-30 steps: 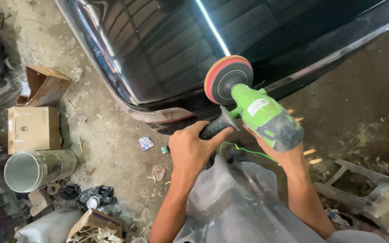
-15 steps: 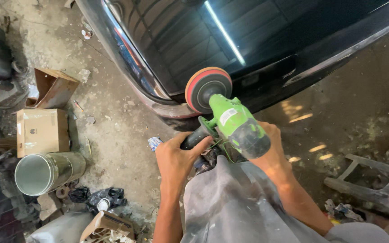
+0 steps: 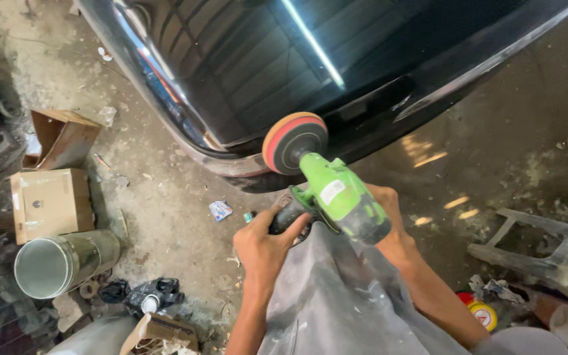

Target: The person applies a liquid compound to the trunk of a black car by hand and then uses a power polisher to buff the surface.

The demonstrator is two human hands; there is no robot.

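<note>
While both hands grip the green polisher (image 3: 340,197), its round orange pad (image 3: 294,142) sits against the black car body (image 3: 284,66). Left hand (image 3: 264,246) wraps the dark side handle; right hand (image 3: 389,220) closes around the rear. A white label sits on the housing. A brown box (image 3: 50,204) rests on the floor at left, beside a metal cylinder (image 3: 60,263).

Black car panel (image 3: 363,59) blocked everything ahead. Relative to it: bare concrete just below its left curve was open for a pass. Further left sat a cardboard box (image 3: 50,204), an open carton (image 3: 64,135) and a metal can (image 3: 67,261) (lying on its side). Below-right stood a grey plastic stool (image 3: 534,250); floor between stayed passable.
</note>
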